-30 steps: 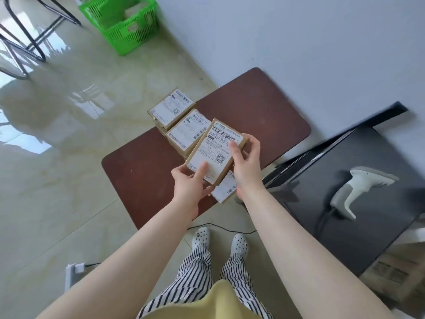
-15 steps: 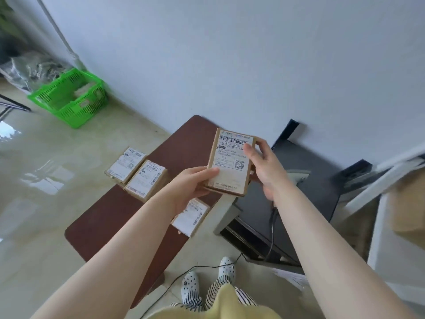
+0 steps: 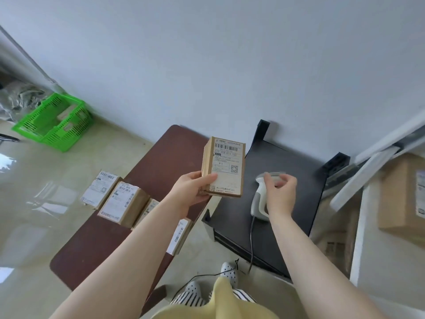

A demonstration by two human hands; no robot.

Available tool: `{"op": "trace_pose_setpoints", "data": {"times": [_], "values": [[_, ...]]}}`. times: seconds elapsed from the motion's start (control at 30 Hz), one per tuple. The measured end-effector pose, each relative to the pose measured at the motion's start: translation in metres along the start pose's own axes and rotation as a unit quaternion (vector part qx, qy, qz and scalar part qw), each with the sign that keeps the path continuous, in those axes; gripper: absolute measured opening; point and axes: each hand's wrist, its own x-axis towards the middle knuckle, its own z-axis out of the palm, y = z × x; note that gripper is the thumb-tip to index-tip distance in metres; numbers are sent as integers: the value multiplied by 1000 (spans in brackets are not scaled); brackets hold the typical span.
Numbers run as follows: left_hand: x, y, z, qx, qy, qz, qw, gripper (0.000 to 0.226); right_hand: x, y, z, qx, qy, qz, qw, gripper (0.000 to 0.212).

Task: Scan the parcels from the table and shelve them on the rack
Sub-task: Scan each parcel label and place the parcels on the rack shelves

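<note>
My left hand point(image 3: 193, 187) grips a brown parcel point(image 3: 224, 166) by its lower left corner and holds it upright over the table's right end, label facing me. My right hand point(image 3: 280, 194) hovers over the white handheld scanner point(image 3: 257, 203), which lies on a black stand point(image 3: 305, 187). Its fingers are half curled and blurred, beside the handle rather than wrapped round it. Several more labelled parcels lie on the brown table point(image 3: 161, 162), among them one at the left edge point(image 3: 99, 188), one beside it point(image 3: 124, 203), and one overhanging the near edge point(image 3: 179, 236).
A green basket point(image 3: 53, 125) holding small boxes stands on the floor by the wall at the left. The white rack point(image 3: 358, 238) rises at the right with a large cardboard box point(image 3: 400, 199) on it. The scanner's cable point(image 3: 251, 245) trails down to the floor near my feet.
My right hand let go of the parcel and moved right and down over the scanner. My left hand now holds the parcel alone. The view swung right, towards the stand and rack.
</note>
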Motion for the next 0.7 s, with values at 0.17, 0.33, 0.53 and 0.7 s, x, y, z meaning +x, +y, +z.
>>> {"op": "trace_pose_setpoints", "data": {"times": [0.17,0.33,0.53,0.7], "values": [[6,-6,-3,-37,31,-17,999,31,10,42,10,-173,-11,67,983,72],[9,-12,-13,-42,45,-22,998,28,13,46,28,-237,-41,67,968,68],[12,-14,-30,-53,42,-15,998,29,6,23,22,-110,-32,97,989,49],[16,-11,-31,-96,29,-15,995,22,-19,-32,-4,152,-160,105,970,18]]}}
